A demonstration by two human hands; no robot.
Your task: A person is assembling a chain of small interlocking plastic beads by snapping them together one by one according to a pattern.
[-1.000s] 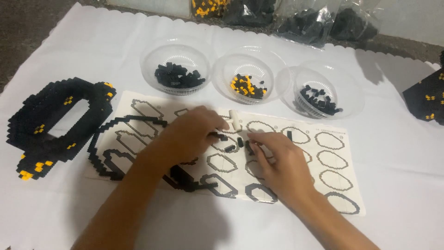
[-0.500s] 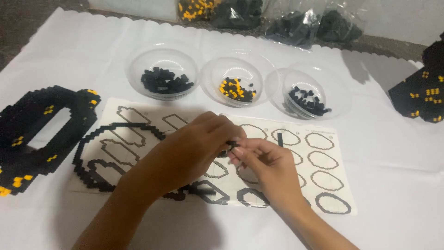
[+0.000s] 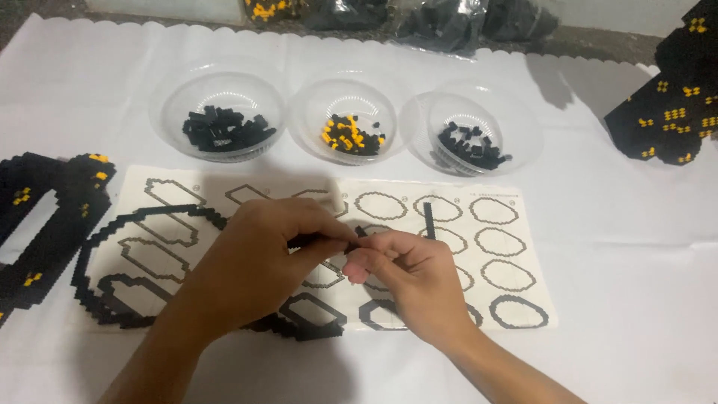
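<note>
Your hands pinch over the sheet; three bowls sit behind your grip, the ring of bricks lies left.

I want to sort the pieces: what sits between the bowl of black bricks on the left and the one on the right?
In the head view, a third clear bowl sits between them, holding yellow and black bricks.
</note>
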